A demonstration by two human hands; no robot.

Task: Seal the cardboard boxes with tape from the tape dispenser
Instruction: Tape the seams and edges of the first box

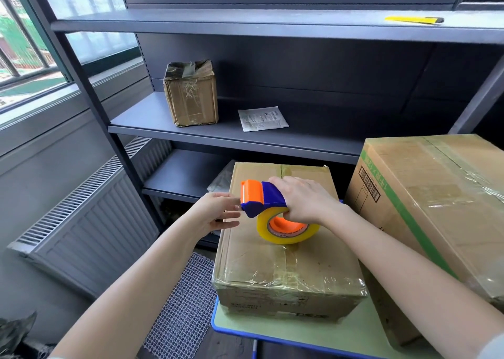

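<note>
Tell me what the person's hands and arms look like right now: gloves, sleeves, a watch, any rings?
No gloves: the left hand and the right hand are bare, and so are both forearms. No watch, ring or bracelet shows. The only clothing in view is a pale grey sleeve edge on the right arm, at the bottom right corner of the head view.
</note>
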